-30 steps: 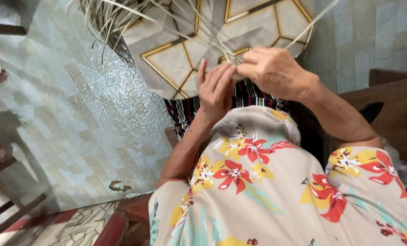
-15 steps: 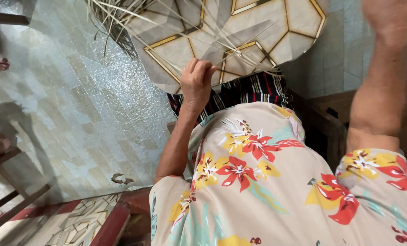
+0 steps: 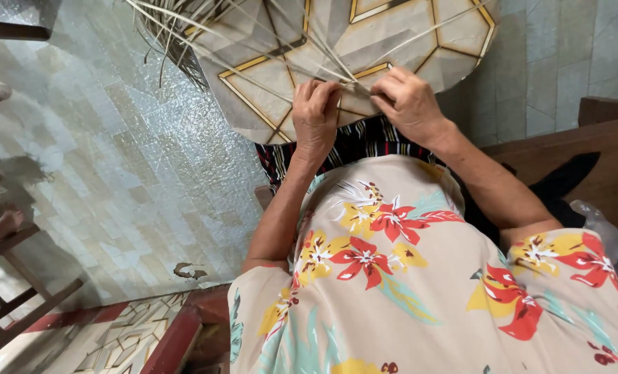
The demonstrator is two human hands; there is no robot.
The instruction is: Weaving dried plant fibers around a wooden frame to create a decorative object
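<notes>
The right hand (image 3: 409,104), raised clear half a second earlier, has been brought back down beside the left hand (image 3: 316,114). Both grips are closed on thin pale straw strips (image 3: 350,82) held above the lap, over a patterned tabletop (image 3: 419,34). Work on the strips is judged resumed. More strips lie bundled (image 3: 177,28) up left.

strip ends (image 3: 184,28) cut off at top, fingertips hidden
</notes>
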